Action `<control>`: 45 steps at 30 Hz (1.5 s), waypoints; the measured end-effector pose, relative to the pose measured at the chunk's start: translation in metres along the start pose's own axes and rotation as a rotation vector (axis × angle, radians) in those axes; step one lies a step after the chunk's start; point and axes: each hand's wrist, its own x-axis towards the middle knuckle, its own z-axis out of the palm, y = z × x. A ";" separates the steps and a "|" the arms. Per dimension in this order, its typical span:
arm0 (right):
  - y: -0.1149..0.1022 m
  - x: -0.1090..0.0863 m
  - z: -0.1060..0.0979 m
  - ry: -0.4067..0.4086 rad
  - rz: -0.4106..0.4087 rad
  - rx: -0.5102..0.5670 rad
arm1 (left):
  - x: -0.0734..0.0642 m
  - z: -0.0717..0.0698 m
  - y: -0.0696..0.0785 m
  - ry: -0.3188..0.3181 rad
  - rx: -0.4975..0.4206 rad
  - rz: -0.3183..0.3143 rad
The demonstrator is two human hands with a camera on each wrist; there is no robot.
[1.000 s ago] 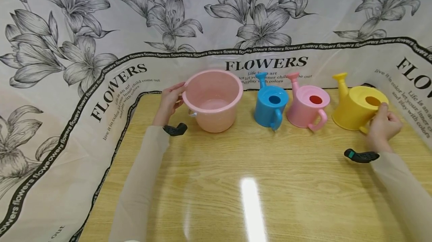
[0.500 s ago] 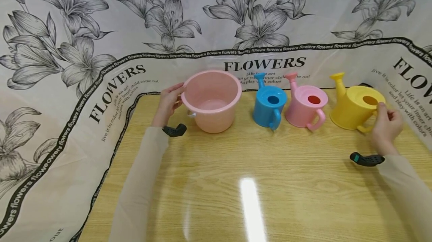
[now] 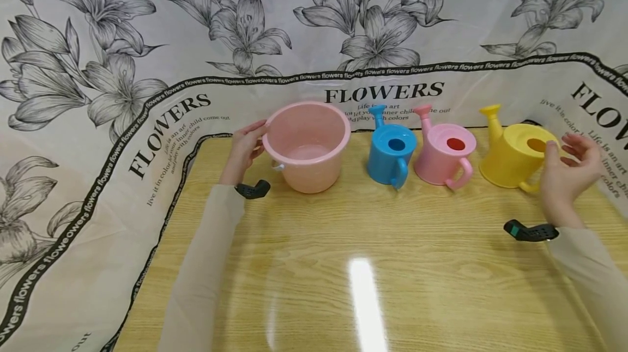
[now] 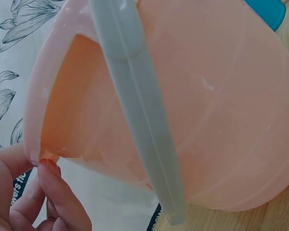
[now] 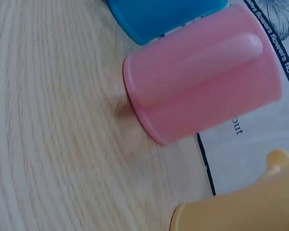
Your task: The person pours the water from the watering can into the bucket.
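Note:
A pink bucket [image 3: 314, 172] stands upright at the left of a row on the table. My left hand [image 3: 243, 147] pinches its rim from the left side; in the left wrist view, the thumb and a finger [image 4: 62, 192] meet at the rim's edge. The bucket's whitish handle [image 4: 139, 106] hangs down across its side. To the right come a blue watering can [image 3: 385, 156], a pink watering can [image 3: 436, 158] and a yellow watering can [image 3: 507, 158]. My right hand [image 3: 569, 177], fingers spread and loosely bent, is beside the yellow can and partly hides its handle.
The wood-grain table [image 3: 314, 265] carries a bright light streak near the front. A white cloth [image 3: 245, 90] with flower drawings and lettering rises behind and at both sides, close behind the cans and bucket.
My right hand has let go of the yellow watering can's handle, and its fingers have spread. The left hand stays on the bucket's rim, and the cans stand where they were.

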 end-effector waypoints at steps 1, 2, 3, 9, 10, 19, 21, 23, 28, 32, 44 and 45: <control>-0.003 -0.001 0.002 -0.008 0.009 0.035 | 0.000 0.000 0.000 0.001 -0.004 0.001; -0.004 -0.002 0.004 -0.021 0.015 0.064 | 0.000 0.000 0.000 0.002 -0.005 0.002; -0.005 -0.004 0.006 -0.034 0.021 0.087 | 0.000 0.000 0.000 0.004 -0.008 0.003; -0.003 -0.016 0.015 -0.094 0.063 0.210 | -0.001 0.000 0.000 -0.002 -0.011 0.005; -0.003 -0.018 0.017 -0.100 0.064 0.222 | -0.001 0.000 0.000 -0.004 -0.009 0.005; -0.002 -0.041 0.030 -0.197 -0.019 0.232 | -0.001 0.000 0.001 0.008 -0.003 0.008; -0.005 -0.048 0.031 -0.224 -0.022 0.208 | 0.000 0.000 0.001 0.008 -0.015 0.008; -0.011 -0.056 0.032 -0.252 -0.025 0.182 | 0.000 0.000 0.001 0.006 -0.019 0.010; -0.018 -0.073 0.035 -0.330 -0.007 0.169 | -0.001 0.001 0.000 0.002 -0.016 0.021; -0.008 -0.075 0.039 -0.382 0.071 0.108 | -0.002 0.001 -0.001 -0.002 -0.014 0.026; 0.001 -0.075 0.040 -0.593 0.399 0.153 | 0.000 0.001 -0.002 -0.005 -0.020 0.019; 0.001 -0.075 0.040 -0.616 0.411 0.170 | 0.000 0.001 -0.002 -0.006 -0.021 0.020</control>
